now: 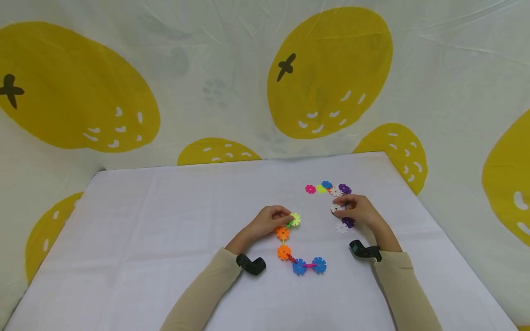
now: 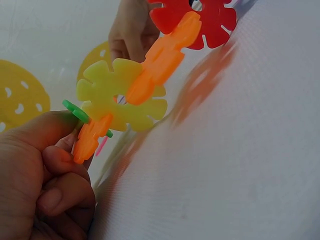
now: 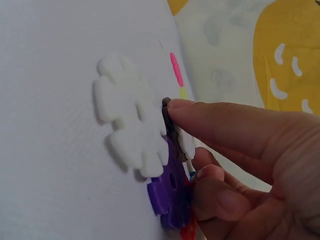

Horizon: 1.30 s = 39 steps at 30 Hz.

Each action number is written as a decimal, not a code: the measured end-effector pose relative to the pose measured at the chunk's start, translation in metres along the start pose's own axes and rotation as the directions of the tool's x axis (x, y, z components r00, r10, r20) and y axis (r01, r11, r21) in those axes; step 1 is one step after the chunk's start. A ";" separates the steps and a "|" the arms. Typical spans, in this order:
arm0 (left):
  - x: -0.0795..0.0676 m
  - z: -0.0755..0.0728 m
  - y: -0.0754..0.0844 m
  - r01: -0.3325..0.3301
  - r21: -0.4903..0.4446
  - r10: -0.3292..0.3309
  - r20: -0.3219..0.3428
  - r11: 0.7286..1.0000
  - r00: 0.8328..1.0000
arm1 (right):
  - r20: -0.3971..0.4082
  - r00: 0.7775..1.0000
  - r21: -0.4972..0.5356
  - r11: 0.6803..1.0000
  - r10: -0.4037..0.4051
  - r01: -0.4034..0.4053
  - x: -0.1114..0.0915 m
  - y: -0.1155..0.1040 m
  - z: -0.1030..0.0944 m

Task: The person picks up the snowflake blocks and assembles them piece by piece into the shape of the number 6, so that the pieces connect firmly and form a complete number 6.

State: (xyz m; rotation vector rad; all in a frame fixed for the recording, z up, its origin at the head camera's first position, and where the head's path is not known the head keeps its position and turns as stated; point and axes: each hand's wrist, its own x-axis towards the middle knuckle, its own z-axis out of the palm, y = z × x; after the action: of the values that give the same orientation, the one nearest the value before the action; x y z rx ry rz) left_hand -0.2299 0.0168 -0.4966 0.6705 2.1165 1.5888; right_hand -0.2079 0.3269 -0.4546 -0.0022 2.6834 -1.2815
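The left hand (image 1: 268, 221) is pinching the far end of a multicoloured chain of flower-shaped plastic discs (image 1: 284, 252), which is bending back toward the person. A right-hand (image 1: 360, 209) fingertip is touching a dark brown notched disc (image 3: 173, 134) beside a white flower-shaped disc (image 1: 335, 208); whether the fingers are gripping, I cannot tell. Beyond, a colourful disc cluster (image 1: 326, 185) is lying on the white-covered counter (image 1: 186, 197).
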 end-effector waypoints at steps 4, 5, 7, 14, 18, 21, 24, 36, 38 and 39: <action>0.000 0.000 -0.001 -0.001 -0.002 0.001 0.000 1.000 1.000 | -0.009 1.000 -0.033 0.999 -0.004 0.003 0.001 -0.001 0.002; 0.000 0.000 0.000 -0.001 -0.004 0.001 0.001 1.000 1.000 | -0.012 1.000 -0.032 0.999 -0.002 0.002 0.001 -0.001 0.002; 0.000 0.000 0.000 -0.003 -0.006 0.003 -0.002 1.000 1.000 | -0.021 1.000 -0.027 1.000 0.001 -0.002 0.001 -0.002 0.003; 0.000 0.000 0.000 -0.008 -0.001 0.008 -0.006 1.000 1.000 | -0.022 1.000 0.049 0.999 0.016 -0.015 0.002 -0.002 0.004; 0.000 0.000 0.001 -0.004 0.006 0.004 -0.002 1.000 1.000 | -0.026 1.000 0.087 0.996 0.009 -0.007 0.002 -0.004 0.004; 0.000 0.000 0.000 -0.002 0.005 0.002 0.001 1.000 1.000 | -0.026 1.000 0.126 0.992 0.001 0.002 0.001 -0.008 0.006; 0.000 0.000 0.000 0.001 -0.002 -0.001 -0.001 1.000 1.000 | -0.006 1.000 0.173 0.985 -0.015 0.016 0.001 -0.013 0.011; -0.003 -0.001 0.004 0.004 -0.024 -0.004 -0.008 1.000 1.000 | 0.125 0.990 0.334 0.942 -0.069 0.023 0.004 -0.024 0.036; -0.003 0.000 0.004 0.011 -0.024 -0.011 -0.009 1.000 1.000 | 0.144 0.985 0.351 0.936 -0.090 0.034 0.003 -0.026 0.039; -0.003 0.000 0.004 0.014 -0.023 -0.014 -0.009 1.000 1.000 | 0.152 0.984 0.356 0.934 -0.097 0.037 0.003 -0.027 0.040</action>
State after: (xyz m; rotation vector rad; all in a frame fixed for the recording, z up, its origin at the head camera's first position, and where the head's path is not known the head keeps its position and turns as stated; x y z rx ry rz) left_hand -0.2272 0.0159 -0.4923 0.6405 2.1018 1.6096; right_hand -0.2071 0.2788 -0.4588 -0.1507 2.2994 -1.6851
